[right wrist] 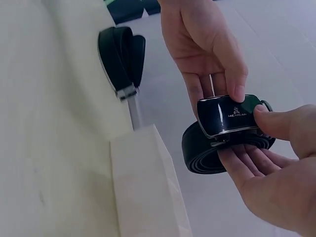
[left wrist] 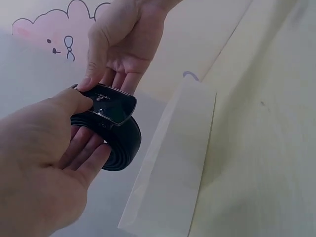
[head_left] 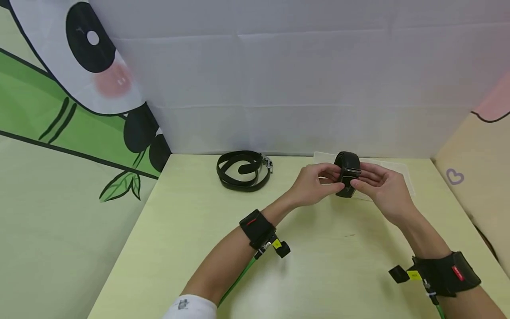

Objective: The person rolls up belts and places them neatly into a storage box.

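Observation:
A rolled black belt (head_left: pixel 347 159) is held upright above the back right of the table, its glossy plate buckle (right wrist: pixel 229 115) facing the person. My left hand (head_left: pixel 316 184) grips it from the left, thumb on the buckle and fingers behind the coil. From the other side my right hand (head_left: pixel 384 188) pinches it the same way, thumb on the buckle's edge. In the right wrist view the buckle carries small pale lettering, and the coil's layers lie wound tightly under it. Both hands' fingers reach partly inside or behind the roll.
Another black belt (head_left: pixel 244 188), loosely coiled with a silver buckle (head_left: pixel 267 163), lies on the table (head_left: pixel 318 266) at the back, left of the hands. A flat white box (right wrist: pixel 143 182) lies behind the held belt, near the white back wall (head_left: pixel 279 88). Black bands circle both wrists.

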Motion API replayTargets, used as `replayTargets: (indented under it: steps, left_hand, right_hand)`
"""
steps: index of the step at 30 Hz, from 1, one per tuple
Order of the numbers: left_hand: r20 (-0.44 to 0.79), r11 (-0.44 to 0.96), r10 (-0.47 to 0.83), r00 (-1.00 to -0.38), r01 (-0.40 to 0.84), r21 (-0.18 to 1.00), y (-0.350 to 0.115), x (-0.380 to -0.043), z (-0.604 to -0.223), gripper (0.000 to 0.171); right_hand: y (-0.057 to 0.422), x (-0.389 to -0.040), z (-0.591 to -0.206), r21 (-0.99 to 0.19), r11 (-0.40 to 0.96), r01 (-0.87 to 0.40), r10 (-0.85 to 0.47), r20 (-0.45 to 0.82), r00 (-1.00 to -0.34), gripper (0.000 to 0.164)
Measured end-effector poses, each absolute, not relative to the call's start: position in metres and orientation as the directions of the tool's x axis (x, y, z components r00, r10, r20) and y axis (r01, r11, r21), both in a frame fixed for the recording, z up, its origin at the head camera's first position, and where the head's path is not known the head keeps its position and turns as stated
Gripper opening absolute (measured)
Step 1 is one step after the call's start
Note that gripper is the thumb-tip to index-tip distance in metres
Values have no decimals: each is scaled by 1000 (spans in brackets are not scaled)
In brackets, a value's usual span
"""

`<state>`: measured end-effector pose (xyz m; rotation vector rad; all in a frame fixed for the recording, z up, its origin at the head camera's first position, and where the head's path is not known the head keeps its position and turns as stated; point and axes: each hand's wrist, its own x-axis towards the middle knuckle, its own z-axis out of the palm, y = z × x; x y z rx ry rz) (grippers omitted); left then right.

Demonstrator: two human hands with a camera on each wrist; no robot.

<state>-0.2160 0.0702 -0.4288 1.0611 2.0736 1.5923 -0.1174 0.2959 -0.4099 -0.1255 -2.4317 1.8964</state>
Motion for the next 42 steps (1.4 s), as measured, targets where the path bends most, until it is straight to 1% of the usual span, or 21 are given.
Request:
replayTargets:
  steps: [6, 12, 15, 20, 27, 31, 35, 39, 42]
  left_hand:
    - [180, 113, 708, -683, 362, 925, 92, -241, -432, 41]
    - [113, 154, 697, -709, 301, 941, 106, -253, -443, 43]
    - [92, 188, 685, -723, 297, 936, 112, -255, -449, 44]
    - [93, 251, 674, -732, 346, 904, 119, -255, -459, 44]
    - [97, 330, 697, -711, 437, 837, 124, -253, -469, 52]
    - [92, 378, 711, -698, 489, 786, 125, -254, -474, 50]
    - [86, 420, 734, -674, 550, 722, 128, -255, -478, 51]
    - [104, 461, 736, -669, 608, 646, 130, -254, -479, 59]
    - [109, 488, 729, -676, 625, 610, 131, -250, -478, 64]
  right_hand:
    - [310, -146, -412, -924, 379, 45, 136, 8, -991, 70]
    - [318, -165, -430, -919, 394, 2, 135, 55, -989, 66]
    - [321, -170, -441, -920, 392, -6, 139, 66, -988, 65]
    - [326, -173, -455, -912, 410, 13, 151, 54, -987, 67]
    - [328, -171, -467, -884, 467, 1, 129, 67, -989, 69]
    - [328, -172, -472, -852, 523, -20, 118, 96, -988, 69]
    - [330, -172, -477, -819, 574, -11, 118, 97, -988, 67]
    - [329, -173, -479, -805, 593, 0, 114, 84, -990, 64]
    - [327, -173, -478, -791, 612, 4, 109, 79, -991, 61]
